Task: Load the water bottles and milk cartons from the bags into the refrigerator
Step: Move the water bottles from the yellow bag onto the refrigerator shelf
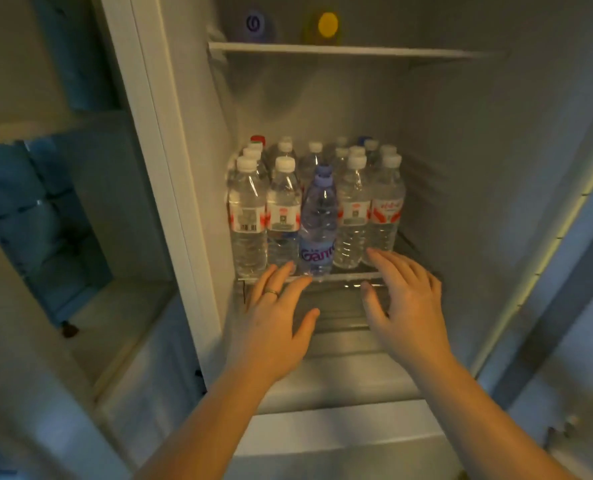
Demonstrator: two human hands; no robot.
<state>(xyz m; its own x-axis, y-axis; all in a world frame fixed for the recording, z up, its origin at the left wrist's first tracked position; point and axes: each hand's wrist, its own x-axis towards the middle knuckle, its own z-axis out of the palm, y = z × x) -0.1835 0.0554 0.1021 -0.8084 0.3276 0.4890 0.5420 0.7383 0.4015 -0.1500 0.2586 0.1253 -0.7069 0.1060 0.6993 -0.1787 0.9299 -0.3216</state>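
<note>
Several clear water bottles [248, 216] with white caps stand in rows on a glass shelf [357, 274] inside the open refrigerator. A purple-tinted bottle [317, 220] with a purple cap stands in the front row, between them. My left hand [277, 323] reaches toward the shelf's front edge with fingers straight, a ring on one finger, holding nothing. My right hand [406, 303] is spread just in front of the right-hand bottles, also holding nothing. No milk cartons or bags are in view.
An upper shelf [340, 50] carries two items seen end-on, one with a purple lid [254, 24], one with a yellow lid [328, 24]. The refrigerator door [565, 237] stands open on the right. Blue packages [38, 209] fill the compartment on the left.
</note>
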